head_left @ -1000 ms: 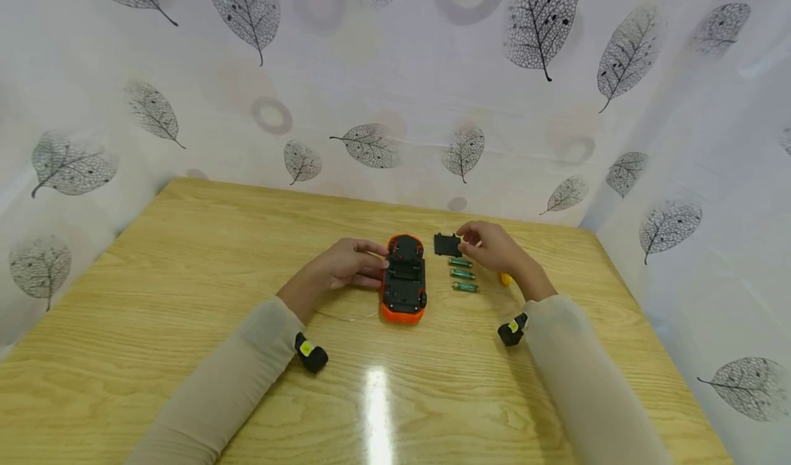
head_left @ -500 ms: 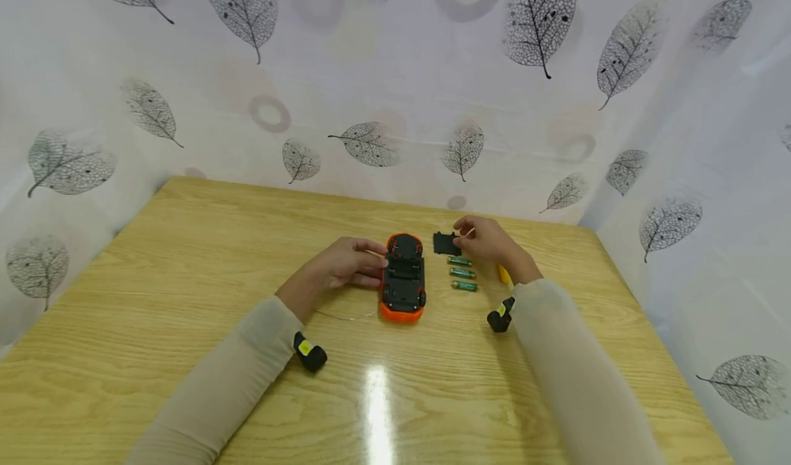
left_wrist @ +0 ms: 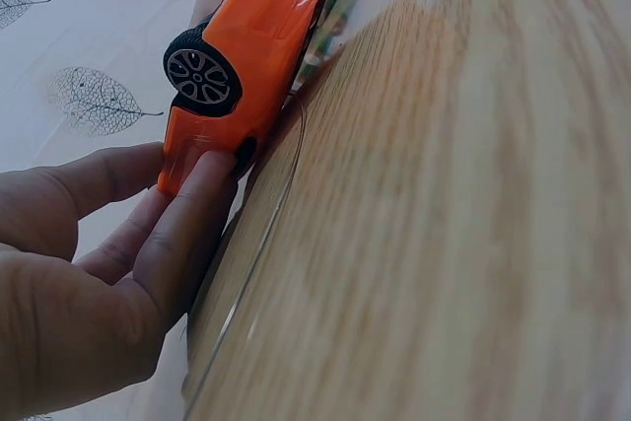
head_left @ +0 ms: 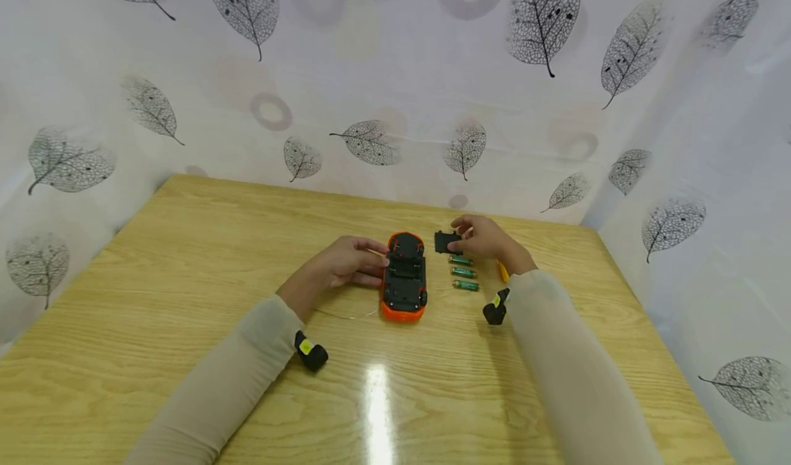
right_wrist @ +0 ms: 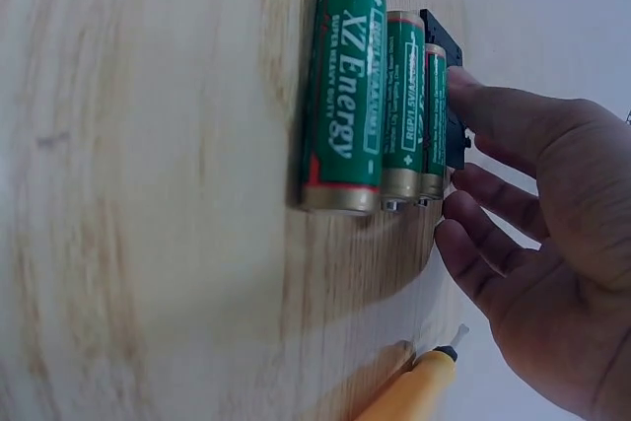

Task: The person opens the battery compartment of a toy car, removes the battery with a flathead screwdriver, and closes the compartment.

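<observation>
An orange toy car lies upside down on the table, its black underside and battery compartment facing up. My left hand rests its extended fingers against the car's left side; in the left wrist view the fingertips touch the orange body near a wheel. To the right of the car lies a black battery cover. My right hand is at the cover's right end, its thumb over the cover, other fingers loosely bent beside it. Three green AA batteries lie in a column just nearer than the cover.
A yellow-handled screwdriver lies partly hidden beneath the right forearm. A thin wire runs on the wooden table left of the car. A leaf-patterned curtain hangs behind the table's far edge.
My right hand has moved left onto the battery cover, its thumb now overlapping it. More of the screwdriver is uncovered. The left hand and the car stay put.
</observation>
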Motion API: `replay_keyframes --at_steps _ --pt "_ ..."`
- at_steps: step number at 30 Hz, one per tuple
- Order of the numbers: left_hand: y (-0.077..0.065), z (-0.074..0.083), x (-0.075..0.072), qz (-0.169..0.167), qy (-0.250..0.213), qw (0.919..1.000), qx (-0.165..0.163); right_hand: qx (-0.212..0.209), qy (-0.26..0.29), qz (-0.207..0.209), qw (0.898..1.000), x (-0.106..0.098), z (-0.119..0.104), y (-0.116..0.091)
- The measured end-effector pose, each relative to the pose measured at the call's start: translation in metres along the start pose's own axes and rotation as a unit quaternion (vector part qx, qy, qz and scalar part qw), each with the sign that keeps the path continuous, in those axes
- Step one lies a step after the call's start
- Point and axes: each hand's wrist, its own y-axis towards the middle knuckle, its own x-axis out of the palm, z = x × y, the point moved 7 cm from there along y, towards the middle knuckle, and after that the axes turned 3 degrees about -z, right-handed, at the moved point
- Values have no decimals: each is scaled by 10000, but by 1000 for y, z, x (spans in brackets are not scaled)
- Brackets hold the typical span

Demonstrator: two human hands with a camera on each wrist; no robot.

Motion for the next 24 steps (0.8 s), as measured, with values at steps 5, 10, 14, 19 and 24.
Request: replay_keyframes --at_steps 5,10,14,19,24 --pt "0 0 0 -6 1 10000 4 10 28 -96 9999 1 -1 2" --pt "0 0 0 14 0 10000 -10 74 89 -135 9998 2 -1 4" --pt "1 0 -1 13 6 10000 -13 155 152 -192 9996 3 -2 4" --pt "1 0 -1 10 29 10000 -14 179 179 -282 9993 4 -2 4" --pt "1 -1 -1 21 24 10000 -22 130 154 -194 9996 3 -3 4"
